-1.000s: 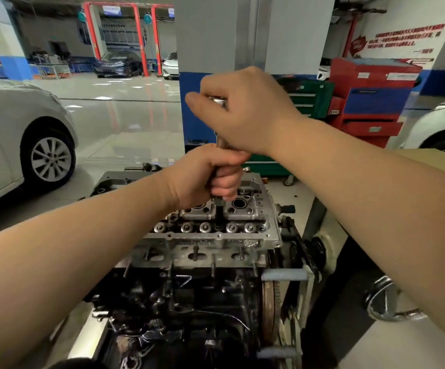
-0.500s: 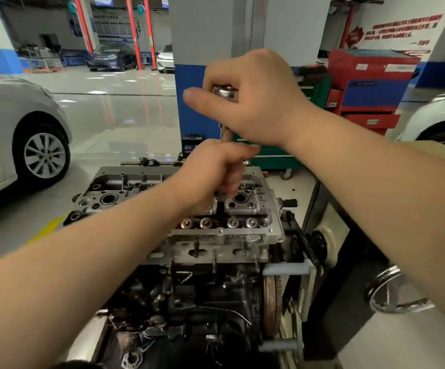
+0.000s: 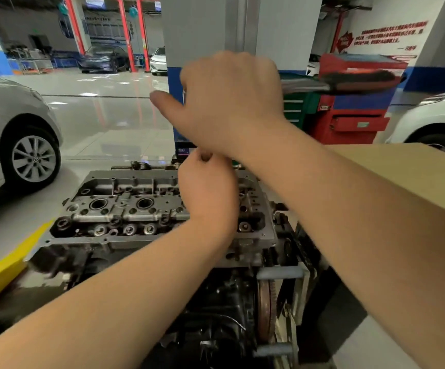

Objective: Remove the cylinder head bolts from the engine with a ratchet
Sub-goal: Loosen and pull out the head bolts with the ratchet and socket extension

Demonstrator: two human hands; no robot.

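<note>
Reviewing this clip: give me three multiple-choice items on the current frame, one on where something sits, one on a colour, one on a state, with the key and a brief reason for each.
1. Where is the left hand?
A. Over the right part of the cylinder head
B. On the car wheel
C. On the red tool cabinet

2. What colour is the stripe on the floor at lower left?
A. Green
B. Yellow
C. White

3. How is the right hand held?
A. Flat on the floor
B. Hanging at the side
C. Raised above the left hand, fingers curled

Key: 1 A, it covers the right end of the cylinder head. 2 B, the floor stripe is yellow. 3 C, it sits higher, knuckles bent, contents hidden.
</note>
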